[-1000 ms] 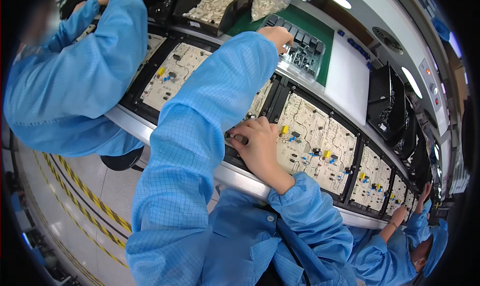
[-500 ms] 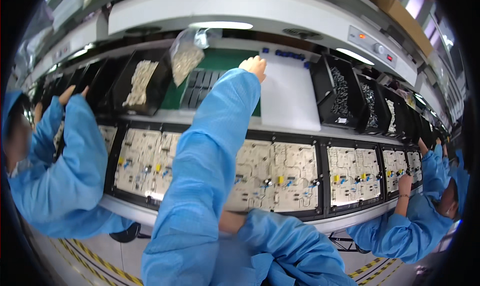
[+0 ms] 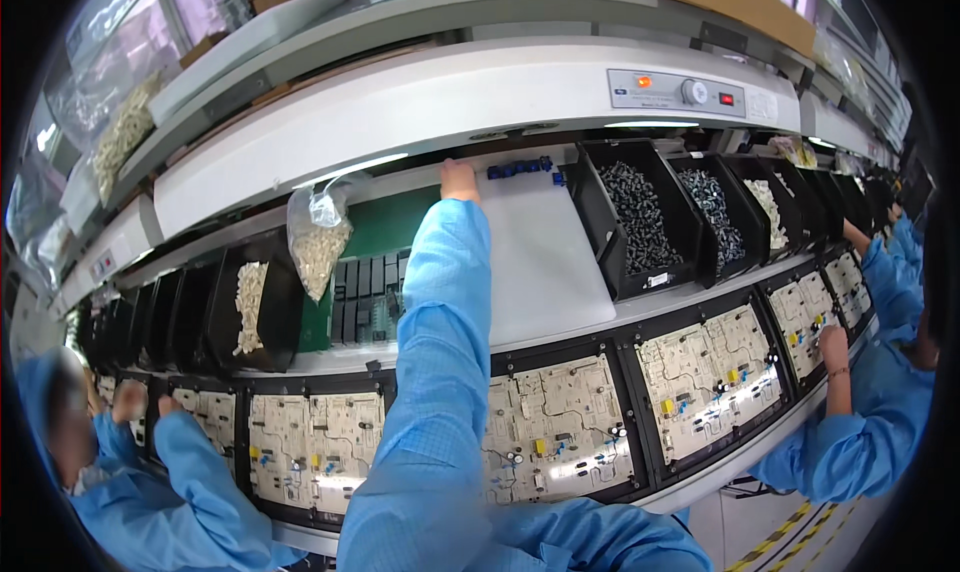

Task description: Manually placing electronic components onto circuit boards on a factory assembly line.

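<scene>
My left arm stretches far across the bench, and my left hand (image 3: 461, 180) is at the back edge, between a green mat (image 3: 385, 222) and a white sheet (image 3: 545, 262). Its fingers point away and are hidden, so I cannot see whether they hold anything. Just right of it, small blue components (image 3: 520, 168) stand in a row on the sheet. Of my right arm only the blue sleeve (image 3: 600, 537) shows, low in the picture; that hand is out of sight behind my left arm. Beige circuit boards (image 3: 560, 432) in black frames line the near side.
Black bins (image 3: 640, 217) of small parts stand right, another bin (image 3: 250, 307) left. A clear bag of beige pieces (image 3: 320, 247) lies beside black rectangular parts (image 3: 365, 297). A white lamp hood (image 3: 400, 112) overhangs the back. Co-workers in blue sleeves (image 3: 215, 472) sit on both sides.
My view has tilted up, showing more of the hood and shelf. My left hand has gone from the white sheet's edge to further back on the bench. My right hand's wrist no longer shows.
</scene>
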A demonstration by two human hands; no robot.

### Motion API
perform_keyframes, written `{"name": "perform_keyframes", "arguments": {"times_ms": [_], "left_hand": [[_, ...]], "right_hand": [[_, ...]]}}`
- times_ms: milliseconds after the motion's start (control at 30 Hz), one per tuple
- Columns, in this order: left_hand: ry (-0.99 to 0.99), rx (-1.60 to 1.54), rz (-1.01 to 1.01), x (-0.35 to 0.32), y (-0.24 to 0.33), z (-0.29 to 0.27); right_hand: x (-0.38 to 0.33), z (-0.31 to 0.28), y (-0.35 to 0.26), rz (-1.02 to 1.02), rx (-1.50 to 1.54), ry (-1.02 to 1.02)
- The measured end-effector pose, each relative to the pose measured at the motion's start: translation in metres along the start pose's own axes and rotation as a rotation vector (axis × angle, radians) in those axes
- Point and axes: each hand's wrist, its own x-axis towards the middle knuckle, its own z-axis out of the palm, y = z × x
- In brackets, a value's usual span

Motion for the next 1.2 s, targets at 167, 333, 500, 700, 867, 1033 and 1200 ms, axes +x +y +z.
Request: {"name": "perform_keyframes", "arguments": {"times_ms": [167,333,500,700,867,1033,1200], "left_hand": [[0.045,0.245,0.142,-0.006,-0.007,-0.047],[0.037,-0.300,0.391,-0.064,-0.005,-0.106],[-0.139,-0.390,0.429,-0.201,0.001,-0.183],[0.209,-0.870,0.014,-0.407,-0.077,-0.284],[0.423,-1.284,-0.613,-0.545,-0.155,-0.255],[0.490,-1.308,-0.728,-0.596,-0.174,-0.244],[0.567,-1.329,-0.721,-0.592,-0.173,-0.237]], "right_hand": [[-0.023,0.010,-0.011,-0.052,-0.092,-0.054],[-0.059,0.041,-0.033,-0.124,-0.120,-0.246],[-0.086,0.068,-0.043,0.021,0.145,-0.287],[-0.073,0.064,-0.043,-0.182,-0.182,-0.455],[-0.073,0.065,-0.087,-0.173,-0.363,-0.241],[-0.062,0.073,-0.079,-0.199,-0.378,-0.364],[-0.064,0.091,-0.069,-0.196,-0.445,-0.405]]}}
